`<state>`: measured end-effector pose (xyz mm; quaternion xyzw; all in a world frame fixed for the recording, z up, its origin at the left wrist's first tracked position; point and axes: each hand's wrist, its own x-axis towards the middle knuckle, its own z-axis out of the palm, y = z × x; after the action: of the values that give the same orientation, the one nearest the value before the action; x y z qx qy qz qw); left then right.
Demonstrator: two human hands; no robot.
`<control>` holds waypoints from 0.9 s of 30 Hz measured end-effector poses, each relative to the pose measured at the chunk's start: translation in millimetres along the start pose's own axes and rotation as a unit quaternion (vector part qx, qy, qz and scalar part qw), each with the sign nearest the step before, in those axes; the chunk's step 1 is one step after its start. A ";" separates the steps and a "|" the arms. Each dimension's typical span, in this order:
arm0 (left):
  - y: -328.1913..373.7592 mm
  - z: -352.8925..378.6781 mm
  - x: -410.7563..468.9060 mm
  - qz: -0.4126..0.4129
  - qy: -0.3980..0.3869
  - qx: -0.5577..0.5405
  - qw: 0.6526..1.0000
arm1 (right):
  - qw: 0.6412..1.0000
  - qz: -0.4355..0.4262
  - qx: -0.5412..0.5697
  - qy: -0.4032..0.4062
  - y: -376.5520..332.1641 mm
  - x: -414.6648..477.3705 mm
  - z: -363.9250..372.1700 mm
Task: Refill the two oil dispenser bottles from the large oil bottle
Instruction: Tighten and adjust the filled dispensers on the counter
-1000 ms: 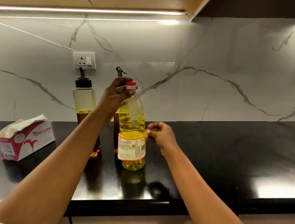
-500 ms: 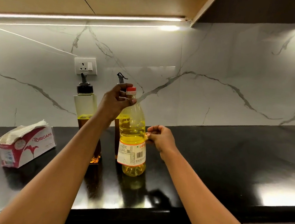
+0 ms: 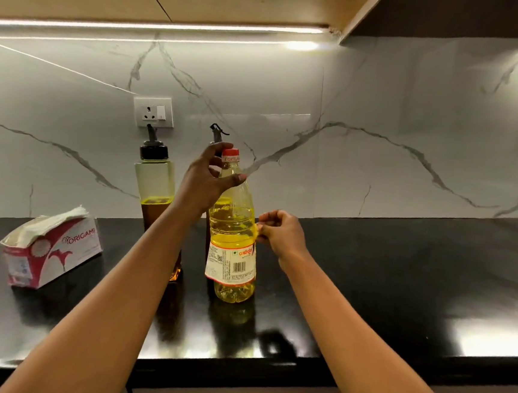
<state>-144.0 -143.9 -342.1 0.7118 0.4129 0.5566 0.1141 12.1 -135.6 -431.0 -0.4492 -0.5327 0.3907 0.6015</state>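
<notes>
The large oil bottle (image 3: pixel 235 235) stands upright on the black counter, holding yellow oil, with a red cap (image 3: pixel 230 155) on top. My left hand (image 3: pixel 204 179) grips its neck just below the cap, thumb across the shoulder. My right hand (image 3: pixel 281 232) has curled fingers and touches the bottle's right side at mid height, holding nothing I can see. One oil dispenser (image 3: pixel 154 181) with a black spout cap stands to the left, its upper part without oil. The second dispenser is mostly hidden behind my hand and the big bottle; only its spout (image 3: pixel 216 131) shows.
A tissue box (image 3: pixel 53 247) lies at the left of the black countertop (image 3: pixel 401 271). A wall socket (image 3: pixel 153 112) sits on the marble backsplash behind the dispensers. Cabinets with a light strip hang overhead. The counter's front edge runs just below my forearms.
My left hand has slid from the red cap down to the bottle's neck. My right hand has stayed beside the bottle. The bottle has not moved.
</notes>
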 end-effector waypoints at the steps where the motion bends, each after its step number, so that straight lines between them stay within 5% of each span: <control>1: 0.5 -1.5 0.3 -0.004 -0.007 -0.006 1.000 | 1.000 0.001 -0.008 -0.003 -0.1 -0.9 0.9; 6: 0.0 -6.7 0.4 -0.036 -0.046 -0.091 0.994 | 0.979 0.151 -0.134 -0.040 47.0 -15.6 -0.7; 9: -2.5 -9.7 -0.4 -0.029 -0.095 -0.133 0.986 | 0.967 0.217 -0.115 -0.072 51.8 -18.9 -7.4; 16: -3.4 -4.5 -1.5 -0.024 -0.123 -0.178 0.976 | 0.998 0.040 -0.017 -0.036 -10.5 -4.2 -10.3; 24: -3.5 9.0 -3.6 0.040 -0.049 -0.098 0.993 | 0.978 0.161 -0.108 -0.079 42.8 -26.6 -16.2; 27: -0.4 6.4 -3.1 0.041 -0.059 -0.088 0.994 | 0.988 0.112 -0.076 -0.070 24.0 -17.6 -17.7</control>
<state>-138.6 -143.9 -346.9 0.7469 0.3251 0.5523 0.1775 27.6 -147.5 -459.6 -0.5221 -0.5478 0.4447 0.4792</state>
